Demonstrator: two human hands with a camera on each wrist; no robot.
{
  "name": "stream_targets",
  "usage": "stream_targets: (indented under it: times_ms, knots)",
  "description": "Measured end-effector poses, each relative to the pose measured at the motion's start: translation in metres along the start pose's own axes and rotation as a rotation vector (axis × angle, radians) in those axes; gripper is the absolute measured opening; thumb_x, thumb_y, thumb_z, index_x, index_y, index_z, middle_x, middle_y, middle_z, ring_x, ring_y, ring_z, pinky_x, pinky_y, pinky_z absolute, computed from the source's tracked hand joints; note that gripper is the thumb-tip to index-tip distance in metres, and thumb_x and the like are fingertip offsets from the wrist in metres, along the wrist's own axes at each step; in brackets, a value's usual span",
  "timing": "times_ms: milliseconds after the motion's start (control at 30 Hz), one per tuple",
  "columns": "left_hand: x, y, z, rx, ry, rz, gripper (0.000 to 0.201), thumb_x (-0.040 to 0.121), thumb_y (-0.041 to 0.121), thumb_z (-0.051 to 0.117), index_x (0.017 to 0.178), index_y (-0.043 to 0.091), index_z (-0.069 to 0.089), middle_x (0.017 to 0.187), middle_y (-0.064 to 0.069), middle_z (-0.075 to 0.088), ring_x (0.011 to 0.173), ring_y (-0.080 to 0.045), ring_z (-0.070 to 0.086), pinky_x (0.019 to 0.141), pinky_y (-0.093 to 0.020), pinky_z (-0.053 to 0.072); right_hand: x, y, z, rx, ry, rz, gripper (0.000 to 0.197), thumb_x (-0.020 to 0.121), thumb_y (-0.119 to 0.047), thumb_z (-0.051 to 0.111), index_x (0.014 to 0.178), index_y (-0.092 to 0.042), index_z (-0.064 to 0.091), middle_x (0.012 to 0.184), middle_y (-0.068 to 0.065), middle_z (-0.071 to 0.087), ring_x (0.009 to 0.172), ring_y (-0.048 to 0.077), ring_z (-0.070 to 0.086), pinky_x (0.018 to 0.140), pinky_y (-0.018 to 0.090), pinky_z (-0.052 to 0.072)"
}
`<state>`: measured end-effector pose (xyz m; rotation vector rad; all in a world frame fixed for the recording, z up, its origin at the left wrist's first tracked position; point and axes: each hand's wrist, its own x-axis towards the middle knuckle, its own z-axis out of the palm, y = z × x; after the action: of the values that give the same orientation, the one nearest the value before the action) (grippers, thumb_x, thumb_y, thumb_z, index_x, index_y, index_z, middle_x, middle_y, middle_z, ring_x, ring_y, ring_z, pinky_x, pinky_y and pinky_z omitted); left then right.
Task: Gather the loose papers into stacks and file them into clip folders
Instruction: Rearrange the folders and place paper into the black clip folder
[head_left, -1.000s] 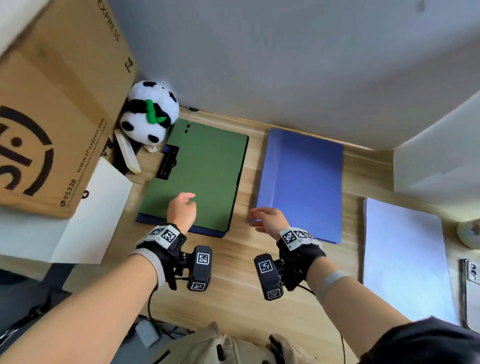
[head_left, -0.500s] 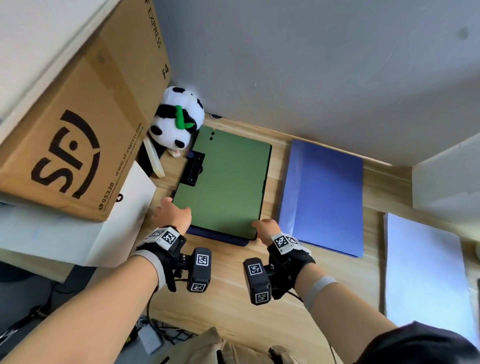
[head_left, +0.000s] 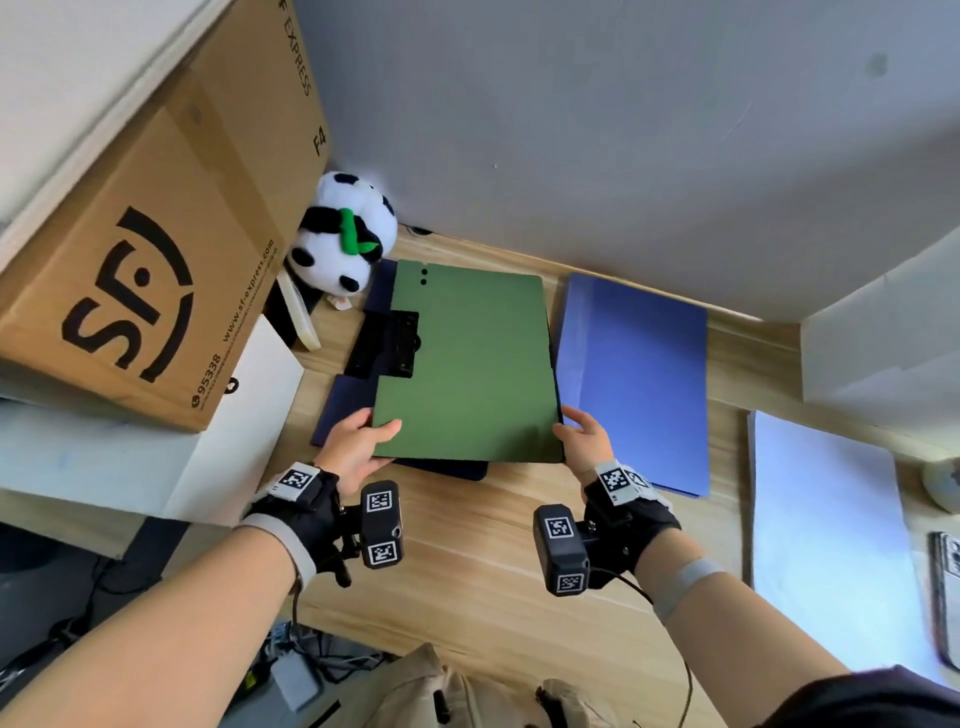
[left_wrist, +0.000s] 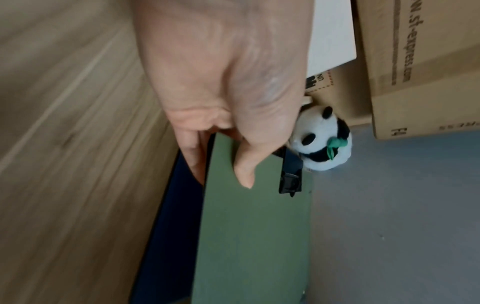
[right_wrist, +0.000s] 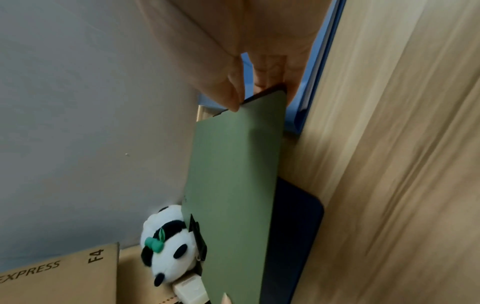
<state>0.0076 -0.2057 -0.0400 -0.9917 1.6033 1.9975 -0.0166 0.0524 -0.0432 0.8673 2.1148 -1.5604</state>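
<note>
A green clip folder (head_left: 467, 364) with a black clip (head_left: 387, 345) on its left edge is tilted up off a dark navy folder (head_left: 343, 410) on the wooden desk. My left hand (head_left: 358, 441) grips its near left corner, thumb on top and fingers beneath, as the left wrist view shows on the green folder (left_wrist: 246, 236). My right hand (head_left: 582, 436) pinches the near right corner, seen closely in the right wrist view (right_wrist: 253, 92). A blue folder (head_left: 639, 379) lies just to the right. A pale stack of papers (head_left: 826, 519) lies further right.
A large cardboard box (head_left: 130, 260) overhangs the left side, with a white board (head_left: 234, 415) under it. A panda plush (head_left: 343, 244) sits in the back corner by the grey wall. A phone (head_left: 948, 597) lies at the right edge.
My left hand left the folder's top and my right hand left the blue folder. Both went to the green folder's near corners, took hold, raised it and uncovered the navy folder.
</note>
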Motion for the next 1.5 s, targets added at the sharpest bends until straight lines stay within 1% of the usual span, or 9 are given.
stream_targets:
  times_ms: [67,233,333,667,800,933,1100,1233,1500]
  knots:
    - [-0.005,-0.008,0.014,0.008,-0.079,-0.019,0.019,0.091,-0.001,0.054,0.1,0.015,0.058,0.114,-0.01,0.061,0.096,-0.022,0.061,0.077,-0.033,0.049,-0.001,0.007,-0.015,-0.037,0.054,-0.012,0.044,0.091,-0.007,0.048,0.135,-0.008,0.045,0.098,0.01,0.054,0.088,0.022,0.052,0.07,0.024,0.044]
    - [-0.018,-0.022,0.052,0.172,-0.246,-0.065,0.038,0.089,-0.004,0.056,0.12,0.017,0.054,0.106,-0.004,0.067,0.094,-0.016,0.063,0.076,-0.029,0.052,-0.005,0.029,-0.059,-0.014,0.161,0.042,0.045,0.091,-0.006,0.046,0.136,-0.005,0.046,0.131,0.017,0.054,0.119,0.028,0.053,0.1,0.031,0.038]
    - [-0.025,-0.028,0.078,0.271,-0.311,-0.098,0.038,0.086,-0.007,0.058,0.116,0.016,0.056,0.111,-0.008,0.067,0.107,-0.024,0.061,0.099,-0.037,0.047,-0.008,0.041,-0.091,0.029,0.217,0.085,0.041,0.092,-0.006,0.045,0.133,0.0,0.049,0.138,0.017,0.051,0.127,0.028,0.048,0.104,0.03,0.035]
    - [-0.059,-0.053,0.175,0.544,-0.395,-0.141,0.051,0.09,-0.003,0.056,0.138,0.003,0.041,0.136,-0.012,0.054,0.114,-0.018,0.054,0.09,-0.025,0.037,-0.016,0.092,-0.185,0.04,0.372,0.152,0.032,0.089,-0.005,0.049,0.117,0.006,0.061,0.109,0.02,0.063,0.09,0.019,0.048,0.073,0.028,0.039]
    - [-0.059,-0.06,0.191,0.811,-0.388,-0.11,0.022,0.092,0.01,0.057,0.112,0.002,0.057,0.11,-0.007,0.062,0.101,-0.02,0.058,0.082,-0.026,0.043,-0.023,0.097,-0.208,0.112,0.36,0.106,0.021,0.088,-0.007,0.051,0.104,-0.002,0.065,0.116,0.024,0.062,0.089,0.025,0.055,0.074,0.029,0.042]
    - [-0.06,-0.046,0.199,1.082,-0.28,0.016,0.036,0.09,0.019,0.051,0.06,0.017,0.033,0.062,0.0,0.034,0.057,-0.015,0.037,0.053,-0.025,0.029,-0.043,0.073,-0.224,0.252,0.173,-0.015,0.017,0.093,-0.011,0.048,0.079,-0.013,0.058,0.084,0.014,0.055,0.062,0.018,0.048,0.052,0.021,0.04]
    - [-0.089,0.016,0.208,0.914,-0.168,0.265,0.039,0.097,0.026,0.044,0.133,0.01,0.045,0.114,-0.001,0.051,0.102,-0.017,0.051,0.077,-0.025,0.043,-0.076,0.013,-0.208,0.328,-0.156,-0.28,0.021,0.097,-0.014,0.042,0.085,-0.013,0.059,0.071,-0.003,0.058,0.054,0.003,0.058,0.055,0.013,0.048]
    - [-0.13,0.06,0.21,0.763,-0.18,0.447,0.046,0.098,0.038,0.039,0.139,0.016,0.041,0.132,-0.001,0.049,0.117,-0.016,0.049,0.107,-0.037,0.039,-0.081,-0.027,-0.163,0.243,-0.374,-0.381,0.027,0.1,-0.013,0.035,0.091,-0.013,0.061,0.076,-0.003,0.063,0.063,0.006,0.061,0.063,0.015,0.05]
    - [-0.129,0.07,0.161,1.112,-0.044,0.517,0.055,0.097,0.034,0.04,0.148,0.033,0.02,0.154,-0.009,0.017,0.133,-0.032,0.04,0.106,-0.038,0.033,-0.074,-0.052,-0.073,-0.055,-0.649,-0.235,0.03,0.1,-0.024,0.035,0.109,-0.018,0.063,0.098,-0.002,0.064,0.089,0.011,0.06,0.074,0.017,0.046]
